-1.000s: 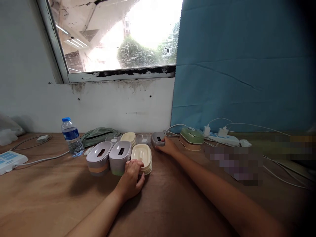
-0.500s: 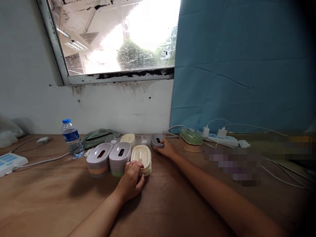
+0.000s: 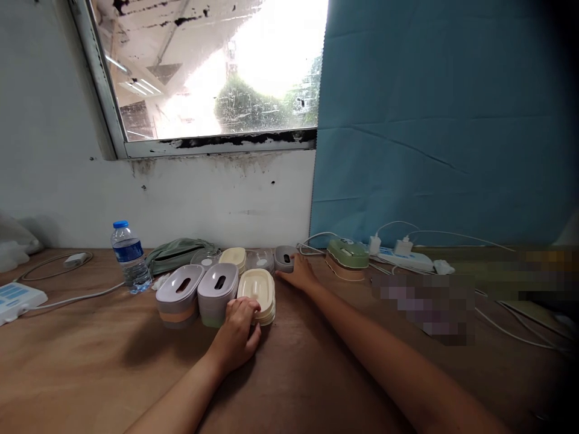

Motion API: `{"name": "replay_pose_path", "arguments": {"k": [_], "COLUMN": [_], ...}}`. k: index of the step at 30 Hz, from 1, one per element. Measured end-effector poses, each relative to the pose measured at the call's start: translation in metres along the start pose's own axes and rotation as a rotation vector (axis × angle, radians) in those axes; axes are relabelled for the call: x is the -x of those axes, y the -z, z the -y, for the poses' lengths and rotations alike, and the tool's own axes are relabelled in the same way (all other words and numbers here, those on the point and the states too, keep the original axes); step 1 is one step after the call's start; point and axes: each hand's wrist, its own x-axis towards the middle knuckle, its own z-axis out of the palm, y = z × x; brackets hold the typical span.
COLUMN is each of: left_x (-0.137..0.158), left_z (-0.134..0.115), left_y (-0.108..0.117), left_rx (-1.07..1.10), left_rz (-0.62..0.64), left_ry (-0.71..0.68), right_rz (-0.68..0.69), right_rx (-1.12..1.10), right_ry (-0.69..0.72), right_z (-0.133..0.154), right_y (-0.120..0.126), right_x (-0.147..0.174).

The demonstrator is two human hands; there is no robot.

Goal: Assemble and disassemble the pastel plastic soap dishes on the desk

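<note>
A stack of cream plastic lids (image 3: pixel 256 288) stands on the table in front of me. My left hand (image 3: pixel 240 325) rests with curled fingers against the near left side of this stack. Farther back, my right hand (image 3: pixel 301 274) grips a small grey slotted box (image 3: pixel 284 256) by its right side, thumb along the near edge. Two lilac tissue boxes with oval slots sit to the left: one with a green base (image 3: pixel 219 295) and one with an orange band (image 3: pixel 180 295). Behind the front row are a cream stack (image 3: pixel 233 258) and clear plastic pieces (image 3: pixel 261 260).
A water bottle (image 3: pixel 130 259) and a green pouch (image 3: pixel 178 254) stand at the back left. Toward the right are a green-topped box (image 3: pixel 347 256), a power strip (image 3: pixel 404 258) and cables. Another power strip (image 3: pixel 20 299) lies at far left. The wall rises behind.
The whole view has shifted slightly. My right hand has turned a little around the grey box, its fingers more over the right side. My left hand stays at the cream lids.
</note>
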Motion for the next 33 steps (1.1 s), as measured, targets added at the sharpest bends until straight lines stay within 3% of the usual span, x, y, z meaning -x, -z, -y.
{"name": "replay_pose_path", "arguments": {"k": [4, 5, 8, 11, 13, 17, 21, 24, 26, 29, 33], "left_x": [0.0, 0.001, 0.001, 0.001, 0.001, 0.0, 0.002, 0.003, 0.004, 0.005, 0.006], "left_z": [0.001, 0.001, 0.001, 0.0, -0.001, -0.002, -0.002, -0.002, -0.003, -0.006, -0.016], "left_y": [-0.001, -0.001, -0.002, -0.001, 0.0, 0.002, 0.003, 0.004, 0.004, 0.005, 0.01], "left_rx": [0.005, 0.005, 0.003, 0.003, 0.003, -0.004, -0.006, -0.011, -0.022, -0.035, -0.043], "left_rz": [-0.006, -0.01, -0.011, -0.002, 0.001, -0.01, -0.021, -0.029, -0.04, -0.049, -0.037], "left_ry": [-0.008, -0.007, -0.001, 0.001, 0.0, -0.01, -0.022, -0.036, -0.054, -0.093, -0.155], "right_rz": [-0.132, -0.22, -0.425, -0.382, -0.325, -0.352, -0.409, -0.336, -0.207, 0.077, 0.398], "right_rx": [0.064, 0.117, 0.212, 0.106, 0.041, -0.059, -0.137, -0.229, -0.383, -0.571, -0.606], "right_ry": [0.061, 0.073, -0.118, -0.437, -0.497, -0.48, -0.366, -0.258, -0.115, 0.076, 0.168], "right_z": [-0.014, -0.022, -0.055, -0.088, -0.104, -0.112, -0.105, -0.097, -0.091, -0.081, -0.07], "right_y": [0.033, 0.044, 0.072, 0.088, 0.091, 0.093, 0.103, 0.115, 0.122, 0.132, 0.137], "right_x": [-0.008, -0.012, -0.025, -0.032, -0.031, -0.023, -0.009, 0.015, 0.041, 0.089, 0.143]}}
